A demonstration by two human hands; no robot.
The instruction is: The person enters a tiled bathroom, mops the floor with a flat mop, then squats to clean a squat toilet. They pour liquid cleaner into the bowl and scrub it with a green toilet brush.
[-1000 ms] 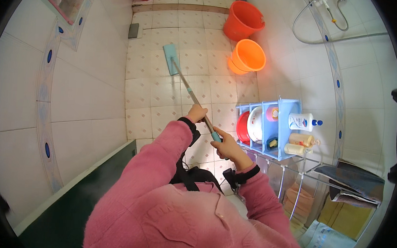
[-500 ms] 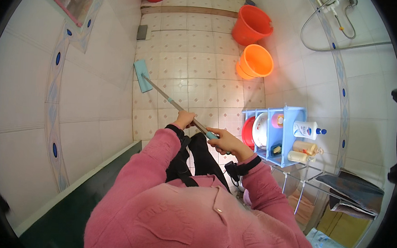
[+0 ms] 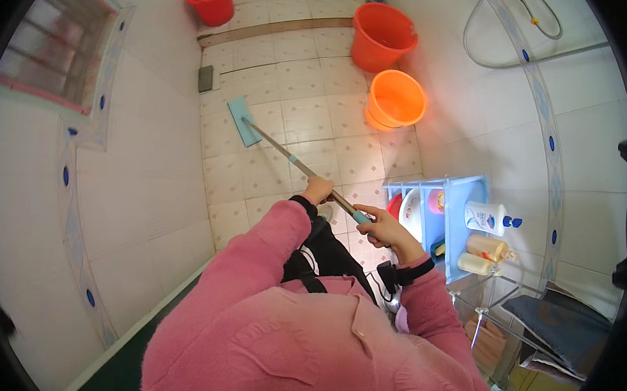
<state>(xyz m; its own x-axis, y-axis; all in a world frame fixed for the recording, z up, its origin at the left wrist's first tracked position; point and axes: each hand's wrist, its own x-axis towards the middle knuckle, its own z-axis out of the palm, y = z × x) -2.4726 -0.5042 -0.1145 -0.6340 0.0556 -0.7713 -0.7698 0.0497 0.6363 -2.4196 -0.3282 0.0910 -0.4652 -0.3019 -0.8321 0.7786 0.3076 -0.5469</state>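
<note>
A flat mop with a light-blue rectangular head rests on the patterned floor tiles, ahead and left of me. Its long metal pole slopes back toward my body. Partway along the pole, my left hand is wrapped round it. My right hand grips the blue-green upper end of the handle, nearer to me and to the right. Both hands are closed on the same mop. Pink sleeves and black wrist bands cover my forearms.
An orange bucket and a red-orange bucket stand by the right wall. Another red bucket is beyond the raised sill. A blue shelf with bottles and basins is at my right, beside a metal rack.
The mop head has shifted right, away from the left wall. Both hands moved right with the pole, still holding it. The view has turned a little, showing more of the window and far red bucket.
</note>
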